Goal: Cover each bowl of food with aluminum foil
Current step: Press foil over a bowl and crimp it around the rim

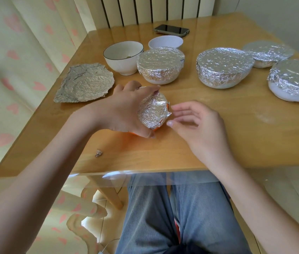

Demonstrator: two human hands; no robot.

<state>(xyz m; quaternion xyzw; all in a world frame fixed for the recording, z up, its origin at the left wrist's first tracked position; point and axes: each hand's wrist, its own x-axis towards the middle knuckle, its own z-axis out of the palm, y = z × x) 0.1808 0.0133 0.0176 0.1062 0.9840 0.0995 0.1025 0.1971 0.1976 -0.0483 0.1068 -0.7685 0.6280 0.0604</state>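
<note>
We grip the orange bowl (154,128), near table (218,143) centre, in the curled left hand (124,110) to steady it | right hand (196,125) relaxed, holding nothing, beside the foil (152,109) edge, likely to press it | spare sheet (84,83) far left for uncovered bowls.

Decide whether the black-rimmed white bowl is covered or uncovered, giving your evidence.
Uncovered. The black-rimmed bowl shows its open white inside, with no foil over its rim.
</note>
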